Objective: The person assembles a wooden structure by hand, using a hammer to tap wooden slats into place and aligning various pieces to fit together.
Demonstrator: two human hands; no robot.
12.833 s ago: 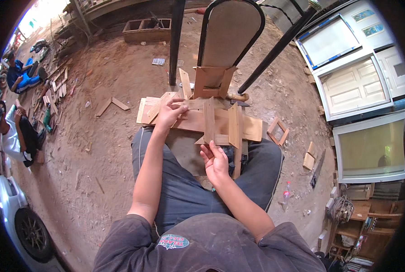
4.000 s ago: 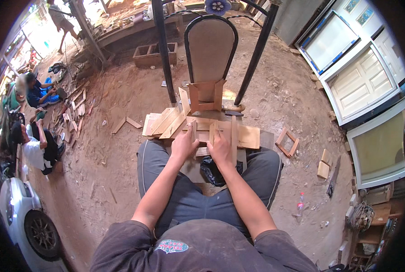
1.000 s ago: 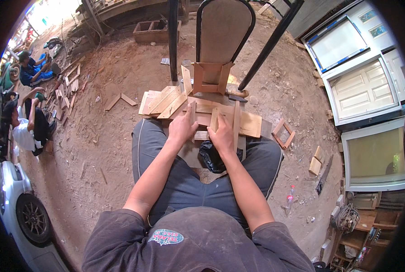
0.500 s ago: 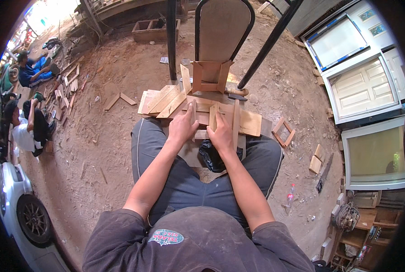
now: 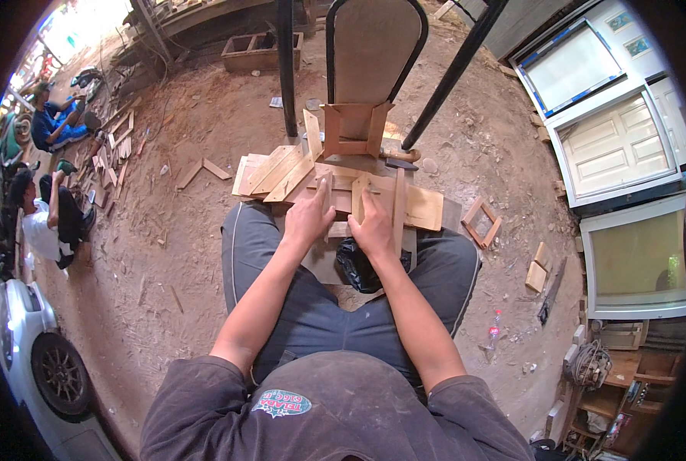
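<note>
Frame centre: left hand (image 5: 309, 220) and right hand (image 5: 374, 227) side by side on wooden slats (image 5: 362, 192), atop worktop (image 5: 427, 209) w/ stacked boards. Left grip flat, pressing slat; right grip curled round upright slat. Black bag (image 5: 356, 267) just below hands. Small wooden frame (image 5: 482, 221) on dirt floor, right of centre. Round patch w/ red-white print, shirt chest (image 5: 281, 402), bottom centre.
</note>
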